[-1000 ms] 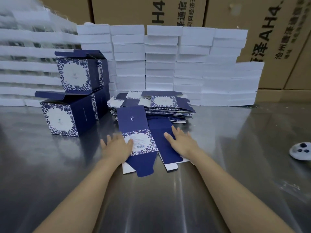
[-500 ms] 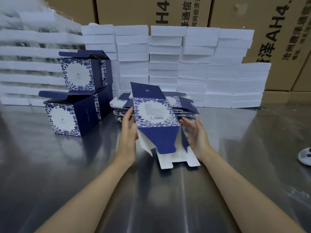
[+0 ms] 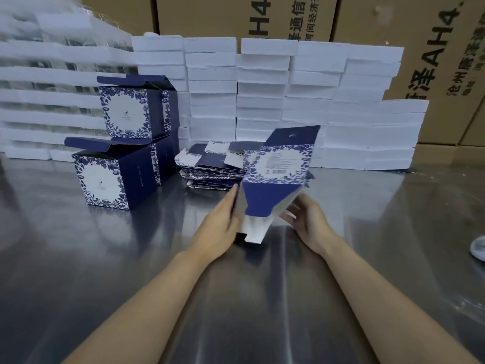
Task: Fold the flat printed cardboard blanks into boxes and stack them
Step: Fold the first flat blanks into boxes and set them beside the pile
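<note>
I hold a blue-and-white floral cardboard blank (image 3: 278, 177) upright above the steel table (image 3: 105, 258), opened into a sleeve with its bottom flaps hanging down. My left hand (image 3: 219, 227) presses its left side; my right hand (image 3: 305, 222) grips its lower right edge. Behind it lies a low pile of flat blanks (image 3: 210, 166). At the left stand folded boxes with open lids: one box (image 3: 115, 174) in front, another box (image 3: 133, 109) stacked on a box behind it.
Stacks of white foam slabs (image 3: 288, 101) line the back of the table, with brown shipping cartons (image 3: 433, 61) behind them. A white round object (image 3: 479, 248) lies at the right edge.
The blank went from lying flat under both hands to lifted and opened into a sleeve, then tilted rightward. Both hands moved up to its sides.
</note>
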